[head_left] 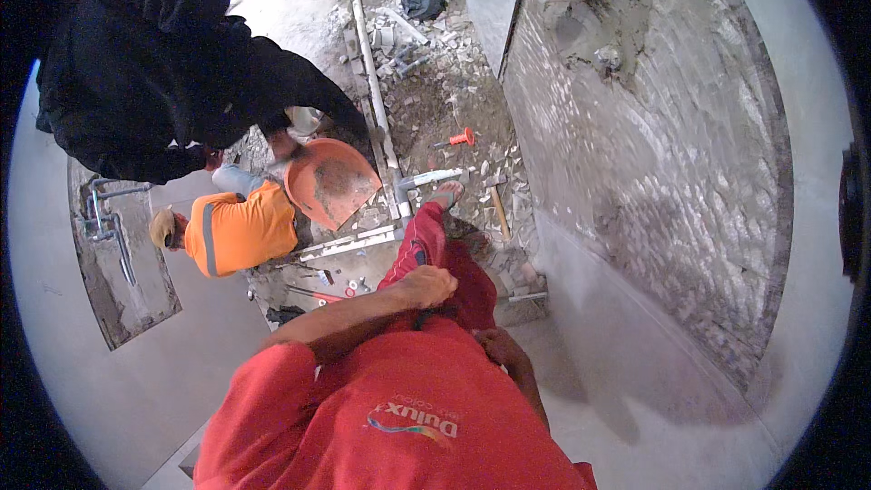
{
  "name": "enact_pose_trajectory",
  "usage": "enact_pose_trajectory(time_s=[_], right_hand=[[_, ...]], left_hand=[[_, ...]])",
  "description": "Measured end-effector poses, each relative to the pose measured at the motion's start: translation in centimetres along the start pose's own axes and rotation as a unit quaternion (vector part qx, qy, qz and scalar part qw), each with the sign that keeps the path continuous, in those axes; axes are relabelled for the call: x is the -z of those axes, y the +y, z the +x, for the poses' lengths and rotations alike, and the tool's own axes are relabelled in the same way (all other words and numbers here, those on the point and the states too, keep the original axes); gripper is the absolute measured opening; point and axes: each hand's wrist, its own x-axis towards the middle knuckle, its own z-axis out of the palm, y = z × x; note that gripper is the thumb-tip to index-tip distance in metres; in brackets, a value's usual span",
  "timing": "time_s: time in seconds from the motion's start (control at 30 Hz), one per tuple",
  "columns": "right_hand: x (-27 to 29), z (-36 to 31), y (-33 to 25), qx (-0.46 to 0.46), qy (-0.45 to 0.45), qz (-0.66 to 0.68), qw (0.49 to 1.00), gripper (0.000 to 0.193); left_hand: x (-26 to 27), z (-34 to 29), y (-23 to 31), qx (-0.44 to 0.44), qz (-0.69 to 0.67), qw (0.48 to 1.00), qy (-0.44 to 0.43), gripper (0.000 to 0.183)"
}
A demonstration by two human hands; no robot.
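Note:
My left hand (429,287) is closed in front of my red trousers (467,277) at the upper thigh. Whatever its curled fingers may hold is hidden. At my right hip, my right hand (501,347) rests against the trousers by the hem of my red shirt (381,399), its fingers mostly out of sight. Beyond my sandalled foot (446,193) lie a wooden-handled tool (500,213), its head unclear among the rubble, and a chisel with an orange hand guard (461,138).
A person in black (172,63) bends over an orange scoop-shaped pan (349,204) with grey material inside. Another in an orange shirt (240,231) crouches by wall pipes (113,227). A white pipe (367,63) crosses broken rubble (408,50). A rough plastered wall (662,181) stands right.

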Motion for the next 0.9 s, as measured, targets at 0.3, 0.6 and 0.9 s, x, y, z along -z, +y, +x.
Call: enact_pose_trajectory(time_s=[0.3,0.6,0.9], right_hand=[[-3.3,1.4,-1.8,0.067,0.016,-0.008,0.998,0.058],[-6.7,0.7,-5.5,0.018,0.064,0.108,0.992,0.056],[-13.7,2.4,-6.9,0.025,0.105,0.208,0.972,0.047]], left_hand=[[5.7,-4.1,0.7,-0.052,-0.030,0.997,-0.038,0.025],[5.9,-0.3,-3.9,-0.086,0.053,0.976,-0.195,0.025],[-6.5,5.5,-16.3,-0.227,0.069,0.878,-0.415,0.027]])
